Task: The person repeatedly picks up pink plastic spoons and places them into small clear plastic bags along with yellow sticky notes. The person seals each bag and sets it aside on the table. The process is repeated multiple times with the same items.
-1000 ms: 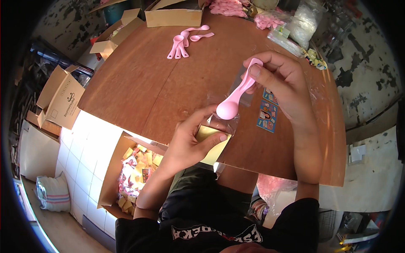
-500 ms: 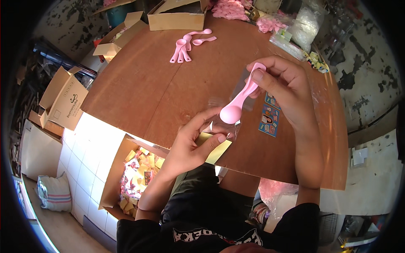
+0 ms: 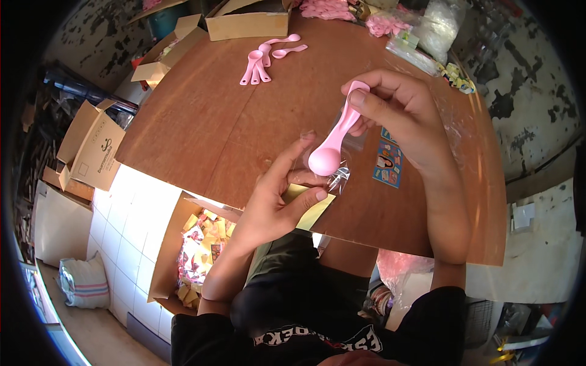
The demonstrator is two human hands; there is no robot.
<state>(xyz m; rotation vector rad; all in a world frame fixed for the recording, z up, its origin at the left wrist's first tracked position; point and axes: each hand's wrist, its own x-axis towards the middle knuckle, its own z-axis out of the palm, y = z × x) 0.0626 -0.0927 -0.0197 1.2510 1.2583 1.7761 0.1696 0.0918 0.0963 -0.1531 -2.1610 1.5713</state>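
Note:
A stack of pink measuring spoons [image 3: 337, 135] is pinched by its handle end between the thumb and fingers of my right hand [image 3: 397, 107]. Its round bowl end points down and left, over the mouth of a clear plastic bag [image 3: 339, 179]. My left hand [image 3: 268, 204] grips that bag together with a yellow card [image 3: 317, 210], its forefinger stretched up beside the bowl. Whether the bowl is inside the film I cannot tell. More pink measuring spoons [image 3: 255, 70] lie farther back on the brown table [image 3: 189, 131]. Two blue printed cards [image 3: 387, 166] rest beneath my right wrist.
An open cardboard box [image 3: 247, 25] stands at the table's far edge, near pink heaps [image 3: 326, 8] and clear plastic bags [image 3: 439, 30]. Below the left edge, a carton [image 3: 166, 262] holds yellow cards and packets. Another carton [image 3: 94, 146] is farther left.
The spoon stack has come slightly down and left toward my left hand. My left forefinger has straightened upward. The whole view has shifted a little.

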